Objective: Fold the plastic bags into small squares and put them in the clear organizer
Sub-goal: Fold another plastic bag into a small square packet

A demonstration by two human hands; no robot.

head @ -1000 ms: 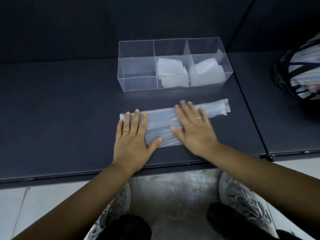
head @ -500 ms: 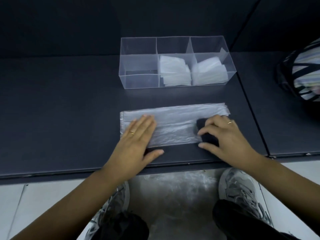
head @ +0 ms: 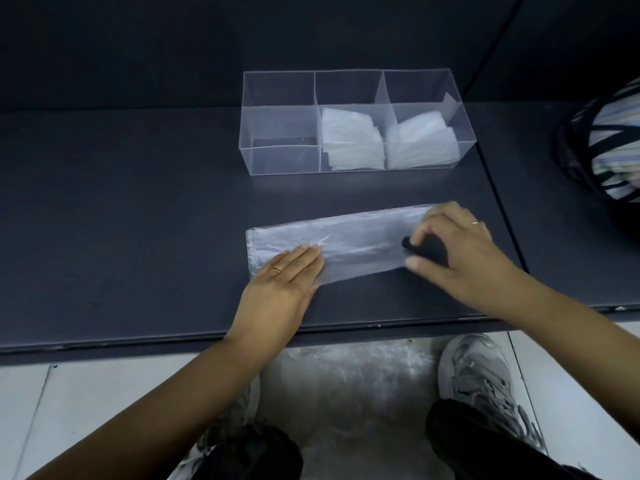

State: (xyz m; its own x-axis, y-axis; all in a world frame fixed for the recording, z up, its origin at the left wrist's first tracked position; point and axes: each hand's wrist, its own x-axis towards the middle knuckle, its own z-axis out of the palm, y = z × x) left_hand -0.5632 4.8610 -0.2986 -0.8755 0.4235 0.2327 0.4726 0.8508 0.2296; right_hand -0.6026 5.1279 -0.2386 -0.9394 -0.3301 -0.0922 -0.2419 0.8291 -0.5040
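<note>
While left hand (head: 281, 281) presses bag (head: 360, 244), right hand (head: 460, 252) pinches its right end.

Dark slate all round, pale plastic on top.
The plastic bag (head: 349, 245) shows milky, see-through grey on the charcoal table (head: 138, 209); the clear organizer (head: 278, 109) carries white folded squares (head: 349, 140); a gold ring (head: 276, 270) glints on the left hand (head: 280, 289); far right, a black bag (head: 609, 140) striped in pastels; grey-white sneakers (head: 474, 372) below.

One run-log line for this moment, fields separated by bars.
left hand: flat on plastic bag | right hand: pinches bag's right end | clear organizer: folded bags in middle, right compartments
</note>
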